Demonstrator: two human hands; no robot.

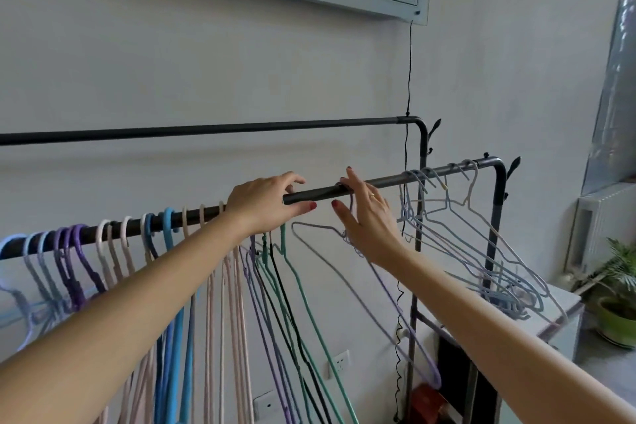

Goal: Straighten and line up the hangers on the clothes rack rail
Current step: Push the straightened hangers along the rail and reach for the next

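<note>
I watched both arms reach up to the dark metal front rail [320, 194] of the clothes rack. The left hand [266, 205] lay over the rail, fingers curled across its top and thumb underneath, gripping the bar. The right hand [366, 213] stood just to its right, fingers mostly straight and spread, thumb pointing left under the rail. It touched the hook of a thin lilac wire hanger [321, 234] where the hook looped over the bar; I could not tell whether it pinched that hook.

Left of the hands, a crowded run of plastic-coated hangers in blue, purple, pink, green and black [165, 251] hung on the same rail, unevenly spaced. Towards the right end, a loose cluster of pale blue wire hangers [454, 217] hung at skewed angles, their lower bars tangled together. A second black rail [206, 129] ran behind, near the white wall [206, 62].
</note>
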